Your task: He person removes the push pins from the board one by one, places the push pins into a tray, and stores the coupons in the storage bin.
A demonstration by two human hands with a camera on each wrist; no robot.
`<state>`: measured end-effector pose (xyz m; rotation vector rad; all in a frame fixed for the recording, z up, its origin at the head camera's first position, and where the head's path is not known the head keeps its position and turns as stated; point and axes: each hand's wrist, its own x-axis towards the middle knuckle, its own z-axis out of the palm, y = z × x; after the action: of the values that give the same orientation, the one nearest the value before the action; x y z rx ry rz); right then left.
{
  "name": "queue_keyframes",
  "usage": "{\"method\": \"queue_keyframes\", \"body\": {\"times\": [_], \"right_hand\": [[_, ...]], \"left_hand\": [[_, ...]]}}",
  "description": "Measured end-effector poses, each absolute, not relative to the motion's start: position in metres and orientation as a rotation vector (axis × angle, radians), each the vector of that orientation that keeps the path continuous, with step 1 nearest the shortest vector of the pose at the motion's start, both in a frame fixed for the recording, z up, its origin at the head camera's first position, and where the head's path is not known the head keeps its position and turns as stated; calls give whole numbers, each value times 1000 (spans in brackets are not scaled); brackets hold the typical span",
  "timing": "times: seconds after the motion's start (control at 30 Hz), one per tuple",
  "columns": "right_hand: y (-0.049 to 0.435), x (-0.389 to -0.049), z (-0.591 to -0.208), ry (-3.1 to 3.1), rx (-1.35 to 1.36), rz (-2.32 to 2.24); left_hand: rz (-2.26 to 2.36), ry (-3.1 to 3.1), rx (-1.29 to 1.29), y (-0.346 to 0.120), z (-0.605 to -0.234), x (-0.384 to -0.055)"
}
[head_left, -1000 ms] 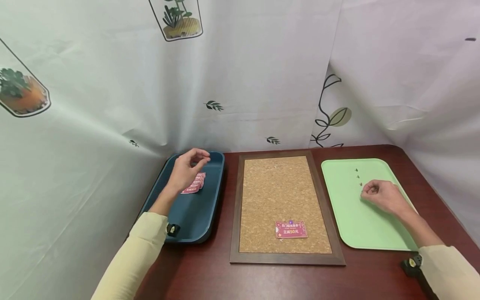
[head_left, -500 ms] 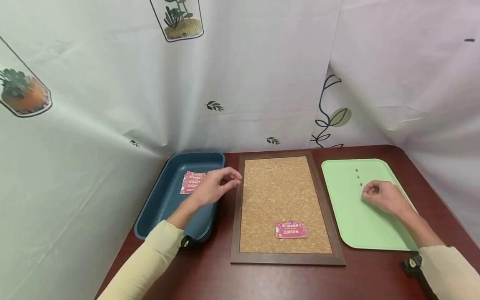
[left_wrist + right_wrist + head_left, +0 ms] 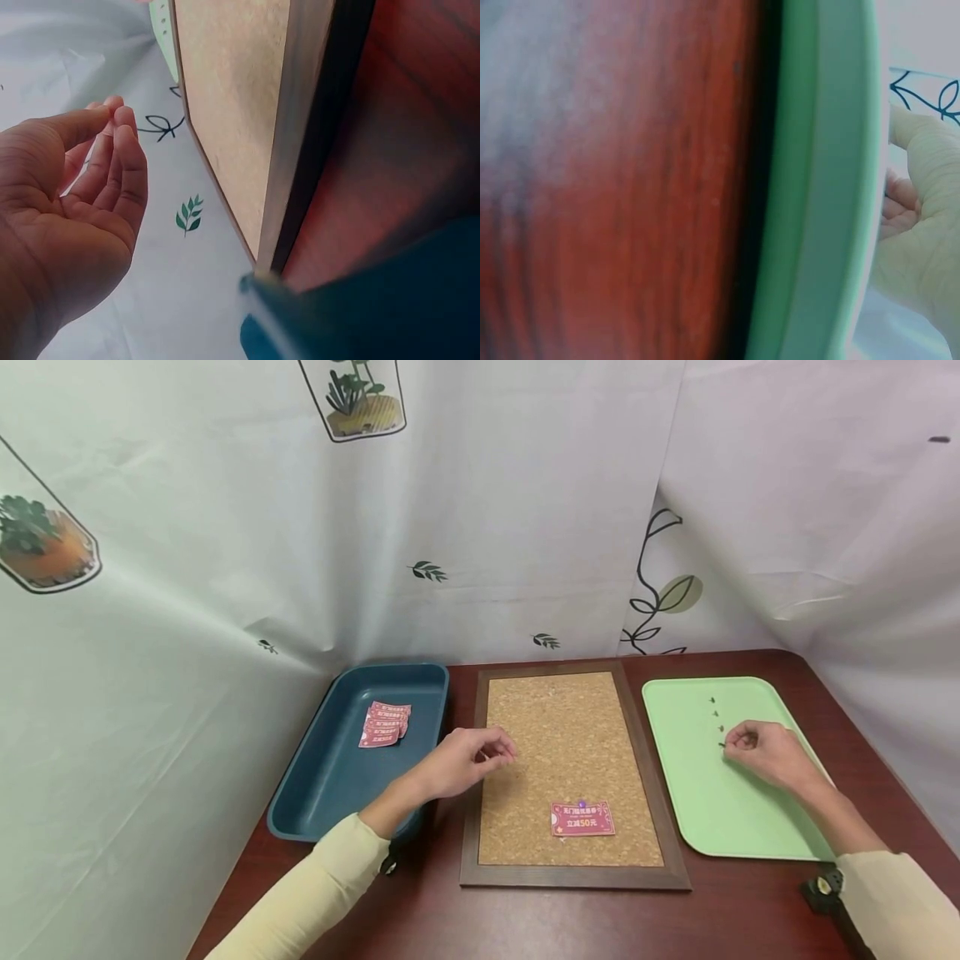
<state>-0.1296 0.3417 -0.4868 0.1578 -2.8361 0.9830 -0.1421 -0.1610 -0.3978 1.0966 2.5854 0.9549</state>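
My left hand (image 3: 468, 762) hovers over the left side of a framed corkboard (image 3: 562, 735), fingers loosely curved and thumb near the fingertips; nothing shows between them in the left wrist view. A pink coupon (image 3: 582, 822) lies low on the cork, with a purple push pin (image 3: 581, 804) at its top edge. My right hand (image 3: 767, 752) is low over a light green tray (image 3: 750, 827), thumb and index finger pinching a small dark push pin (image 3: 722, 745). Several such pins (image 3: 715, 713) form a row beyond it. The right wrist view hides those fingertips behind the tray rim (image 3: 840, 180).
A deep blue tray (image 3: 341, 802) stands left of the board, holding several overlapping pink coupons (image 3: 385, 725). Dark red tabletop (image 3: 570, 927) runs along the front. A white printed curtain (image 3: 487, 527) closes off the back and sides.
My left hand has moved right and nearer, from above the blue tray to over the corkboard. The coupons in that tray are uncovered. My right hand has barely moved; a pin now shows at its fingertips.
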Motion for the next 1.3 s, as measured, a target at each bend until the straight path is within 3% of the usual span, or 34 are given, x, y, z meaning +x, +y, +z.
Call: {"method": "queue_keyframes", "body": {"times": [0.27, 0.6, 1.3], "right_hand": [[343, -128, -485, -2854, 178, 1032], [345, -127, -486, -2803, 387, 1058], [346, -129, -485, -2868, 282, 991]], "left_hand": [[919, 2534, 1084, -156, -406, -135], [914, 2522, 1112, -153, -410, -134], [907, 2528, 1108, -153, -414, -135]]}}
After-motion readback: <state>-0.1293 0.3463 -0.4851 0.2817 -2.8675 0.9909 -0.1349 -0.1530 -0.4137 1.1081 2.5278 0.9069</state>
